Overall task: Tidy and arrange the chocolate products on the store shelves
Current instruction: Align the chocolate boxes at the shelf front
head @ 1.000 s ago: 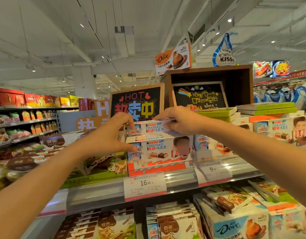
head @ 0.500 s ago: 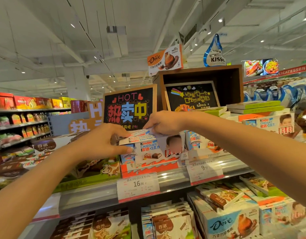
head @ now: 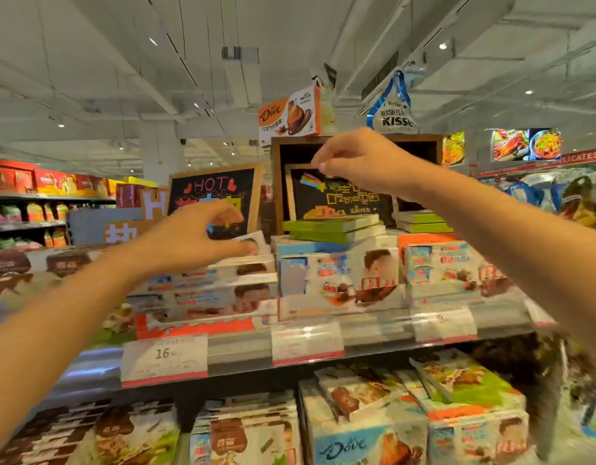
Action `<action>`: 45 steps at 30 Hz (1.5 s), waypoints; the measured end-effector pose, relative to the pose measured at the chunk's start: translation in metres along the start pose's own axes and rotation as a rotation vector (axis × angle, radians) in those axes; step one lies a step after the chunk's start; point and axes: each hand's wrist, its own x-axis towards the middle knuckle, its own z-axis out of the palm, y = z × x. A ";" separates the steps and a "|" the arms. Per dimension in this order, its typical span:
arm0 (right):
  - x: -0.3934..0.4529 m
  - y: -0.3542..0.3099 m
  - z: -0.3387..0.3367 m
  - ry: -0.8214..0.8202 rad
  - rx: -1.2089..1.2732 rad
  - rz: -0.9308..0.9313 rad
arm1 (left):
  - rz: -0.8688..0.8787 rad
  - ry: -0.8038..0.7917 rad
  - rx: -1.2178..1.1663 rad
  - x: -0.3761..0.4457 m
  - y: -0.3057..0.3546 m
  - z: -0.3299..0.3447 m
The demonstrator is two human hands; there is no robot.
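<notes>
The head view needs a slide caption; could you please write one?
Left hand pinches the top white-and-orange chocolate box on its shelf stack, while the right hand hovers above.

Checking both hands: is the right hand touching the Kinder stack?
No: the right hand is raised clear above the Kinder stack.

chocolate boxes (head: 209, 297): white, orange base | flat boxes (head: 333, 226): green | chalkboard sign (head: 212, 196): black

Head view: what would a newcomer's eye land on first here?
Two bare arms reach in: the left hand touches the top of the white chocolate box stack at centre-left, the right hand is raised before the dark wooden crate. Behind stands a black HOT chalkboard sign.
</notes>
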 end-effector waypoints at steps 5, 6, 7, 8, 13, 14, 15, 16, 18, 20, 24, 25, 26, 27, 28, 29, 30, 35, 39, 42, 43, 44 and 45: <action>-0.030 0.064 -0.056 -0.095 -0.073 0.261 | -0.032 0.012 -0.106 0.037 0.049 0.031; -0.035 0.076 -0.063 -0.087 -0.095 0.311 | -0.037 0.016 -0.106 0.043 0.056 0.038; -0.040 0.087 -0.070 -0.071 -0.139 0.357 | -0.057 0.020 -0.117 0.049 0.063 0.044; -0.044 0.098 -0.075 -0.059 -0.203 0.405 | -0.090 0.023 -0.134 0.054 0.072 0.048; -0.059 0.133 -0.077 -0.221 -0.241 0.640 | -0.314 -0.186 -0.014 0.077 0.104 0.052; -0.061 0.136 -0.075 -0.252 -0.232 0.664 | -0.347 -0.255 0.019 0.080 0.108 0.051; -0.061 0.139 -0.072 -0.271 -0.224 0.678 | -0.368 -0.311 0.042 0.083 0.110 0.050; -0.061 0.140 -0.070 -0.288 -0.207 0.688 | -0.377 -0.347 0.065 0.085 0.111 0.049; -0.059 0.140 -0.068 -0.343 -0.161 0.689 | -0.393 -0.393 0.096 0.087 0.112 0.045; -0.056 0.139 -0.066 -0.397 -0.185 0.680 | -0.387 -0.402 0.105 0.088 0.112 0.045; -0.050 0.140 -0.064 -0.435 -0.264 0.665 | -0.381 -0.335 0.069 0.090 0.107 0.051; -0.048 0.142 -0.064 -0.439 -0.242 0.669 | -0.381 -0.312 0.060 0.089 0.105 0.053; -0.046 0.141 -0.065 -0.449 -0.210 0.677 | -0.381 -0.295 0.063 0.089 0.103 0.054; -0.045 0.140 -0.066 -0.465 -0.178 0.684 | -0.382 -0.286 0.072 0.089 0.101 0.055; -0.043 0.138 -0.067 -0.480 -0.139 0.695 | -0.387 -0.298 0.084 0.090 0.101 0.055; -0.041 0.138 -0.067 -0.475 -0.105 0.713 | -0.403 -0.327 0.093 0.090 0.103 0.053; -0.039 0.136 -0.067 -0.459 -0.081 0.730 | -0.434 -0.366 0.099 0.092 0.105 0.051; -0.030 0.133 -0.066 -0.423 -0.135 0.790 | -0.537 -0.482 0.046 0.102 0.116 0.035; -0.027 0.134 -0.067 -0.396 -0.104 0.830 | -0.594 -0.486 -0.003 0.112 0.120 0.032; -0.024 0.136 -0.066 -0.375 -0.078 0.842 | -0.646 -0.516 0.019 0.118 0.116 0.032; -0.024 0.136 -0.065 -0.368 -0.053 0.845 | -0.663 -0.525 0.012 0.119 0.115 0.033; -0.023 0.136 -0.064 -0.360 -0.025 0.852 | -0.680 -0.528 0.006 0.120 0.114 0.033; -0.023 0.136 -0.064 -0.354 0.000 0.858 | -0.694 -0.529 0.002 0.120 0.113 0.034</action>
